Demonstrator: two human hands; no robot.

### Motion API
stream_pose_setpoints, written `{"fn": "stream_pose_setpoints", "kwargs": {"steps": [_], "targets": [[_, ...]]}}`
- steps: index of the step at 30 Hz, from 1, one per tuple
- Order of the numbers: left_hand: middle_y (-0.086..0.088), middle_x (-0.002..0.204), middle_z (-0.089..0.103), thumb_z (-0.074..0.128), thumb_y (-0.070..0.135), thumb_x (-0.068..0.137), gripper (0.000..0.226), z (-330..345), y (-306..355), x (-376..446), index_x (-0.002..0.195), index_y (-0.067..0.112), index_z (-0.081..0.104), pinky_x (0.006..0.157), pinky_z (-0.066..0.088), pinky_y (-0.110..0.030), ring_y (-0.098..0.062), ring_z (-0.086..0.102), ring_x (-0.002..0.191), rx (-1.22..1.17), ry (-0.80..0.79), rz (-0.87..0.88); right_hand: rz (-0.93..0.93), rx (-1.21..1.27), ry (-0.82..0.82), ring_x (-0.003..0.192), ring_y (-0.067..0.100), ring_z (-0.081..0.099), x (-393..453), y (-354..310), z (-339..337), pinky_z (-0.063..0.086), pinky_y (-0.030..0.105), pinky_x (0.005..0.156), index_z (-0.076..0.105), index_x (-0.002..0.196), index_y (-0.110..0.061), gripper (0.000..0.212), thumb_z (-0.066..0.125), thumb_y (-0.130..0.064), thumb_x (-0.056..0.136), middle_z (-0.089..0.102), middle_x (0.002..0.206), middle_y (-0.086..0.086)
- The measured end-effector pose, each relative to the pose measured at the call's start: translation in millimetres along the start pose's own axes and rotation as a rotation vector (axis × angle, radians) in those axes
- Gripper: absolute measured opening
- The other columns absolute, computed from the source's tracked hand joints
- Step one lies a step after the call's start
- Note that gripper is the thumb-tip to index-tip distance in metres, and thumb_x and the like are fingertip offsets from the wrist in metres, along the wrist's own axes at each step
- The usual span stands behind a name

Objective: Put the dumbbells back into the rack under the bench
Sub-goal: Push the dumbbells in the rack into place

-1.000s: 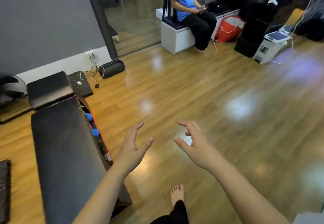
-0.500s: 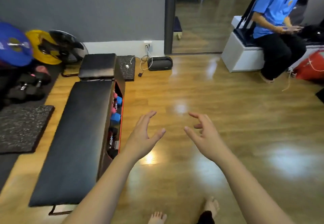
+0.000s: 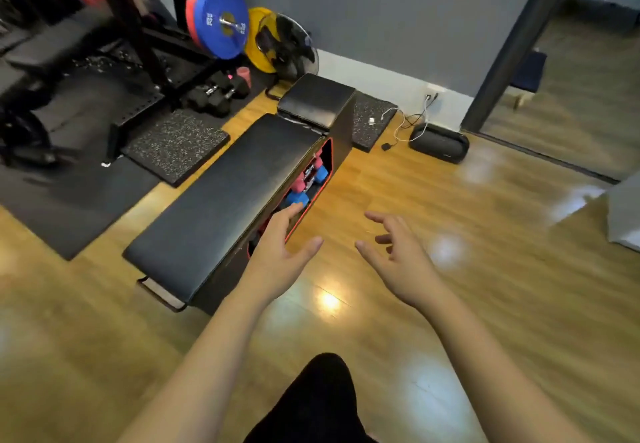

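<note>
Centre frame, I see my left hand [image 3: 277,255] and right hand [image 3: 401,262] spread, empty | pink and blue dumbbells [image 3: 308,182] racked under black padded bench [image 3: 225,196]

Your bench [image 3: 221,196] runs from near left to far right, with the rack [image 3: 304,193] in its right side.

Dumbbells [image 3: 313,177] sit inside that rack, under the pad. Your left hand [image 3: 280,255] hangs over the rack's near end; your right hand [image 3: 398,255] is to its right, above the floor [image 3: 485,286], apart from the bench. Left of the bench lies a mat [image 3: 173,144], and beyond it more dumbbells [image 3: 218,92] rest near the weight plates [image 3: 218,19]. A fan [image 3: 287,47] stands behind the bench's far end. Far right of the bench, a speaker [image 3: 438,142] lies by the wall [image 3: 381,9].
</note>
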State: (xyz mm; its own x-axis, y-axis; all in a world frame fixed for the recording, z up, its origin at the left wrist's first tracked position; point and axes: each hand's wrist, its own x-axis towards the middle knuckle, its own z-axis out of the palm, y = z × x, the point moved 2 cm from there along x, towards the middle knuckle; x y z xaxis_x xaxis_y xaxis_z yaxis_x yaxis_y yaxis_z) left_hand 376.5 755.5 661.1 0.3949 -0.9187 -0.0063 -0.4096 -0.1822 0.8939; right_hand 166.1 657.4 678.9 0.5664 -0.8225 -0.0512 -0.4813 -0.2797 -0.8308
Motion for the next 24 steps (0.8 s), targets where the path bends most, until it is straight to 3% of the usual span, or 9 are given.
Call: {"fn": "stream_pose_setpoints", "kwargs": {"steps": [6,13,16,18,22,24], "targets": [[0.031,0.143,0.040,0.065,0.064,0.083,0.069,8,-25,32,0.143,0.049,0.035,0.085,0.037,0.000,0.016,0.036,0.129,-0.022,0.156,-0.132,-0.081,-0.024,-0.169,0.111,-0.004,0.050,71,17,1,0.040,0.014,0.079,0.038,0.138,-0.048,0.053,0.056,-0.059,0.090,0.037,0.125,-0.028],[0.031,0.140,0.041,0.061,0.064,0.085,0.061,15,-38,111,0.140,0.050,0.037,0.090,0.034,-0.008,0.009,0.041,0.127,-0.019,0.247,-0.230,-0.133,-0.110,-0.324,0.111,-0.001,0.051,174,31,-7,0.042,0.018,0.079,0.039,0.138,-0.046,0.051,0.057,-0.056,0.092,0.039,0.126,-0.025],[0.039,0.138,0.037,0.060,0.066,0.085,0.053,8,-35,150,0.134,0.050,0.046,0.088,0.031,-0.003,0.020,0.037,0.124,0.037,0.288,-0.212,-0.181,-0.093,-0.343,0.110,-0.002,0.052,234,24,-10,0.040,0.012,0.076,0.041,0.133,-0.049,0.044,0.057,-0.053,0.092,0.041,0.125,-0.023],[0.034,0.141,0.037,0.060,0.059,0.088,0.046,0,-34,167,0.132,0.047,0.051,0.090,0.027,-0.004,0.023,0.034,0.123,0.087,0.322,-0.231,-0.187,-0.076,-0.349,0.108,0.000,0.053,267,21,-7,0.039,0.010,0.073,0.043,0.134,-0.044,0.043,0.059,-0.047,0.094,0.044,0.125,-0.018],[0.030,0.146,0.038,0.056,0.061,0.089,0.040,-6,-41,189,0.128,0.052,0.052,0.095,0.025,-0.011,0.013,0.031,0.133,0.145,0.413,-0.271,-0.235,-0.048,-0.450,0.107,0.003,0.055,317,25,9,0.040,0.007,0.074,0.049,0.136,-0.035,0.044,0.061,-0.041,0.095,0.045,0.126,-0.016],[0.033,0.146,0.037,0.052,0.067,0.087,0.043,-6,-47,202,0.127,0.052,0.053,0.097,0.019,-0.007,0.016,0.024,0.136,0.160,0.469,-0.290,-0.271,-0.041,-0.509,0.107,0.006,0.055,346,30,22,0.040,0.009,0.079,0.052,0.133,-0.034,0.041,0.063,-0.038,0.094,0.048,0.126,-0.013]]}}
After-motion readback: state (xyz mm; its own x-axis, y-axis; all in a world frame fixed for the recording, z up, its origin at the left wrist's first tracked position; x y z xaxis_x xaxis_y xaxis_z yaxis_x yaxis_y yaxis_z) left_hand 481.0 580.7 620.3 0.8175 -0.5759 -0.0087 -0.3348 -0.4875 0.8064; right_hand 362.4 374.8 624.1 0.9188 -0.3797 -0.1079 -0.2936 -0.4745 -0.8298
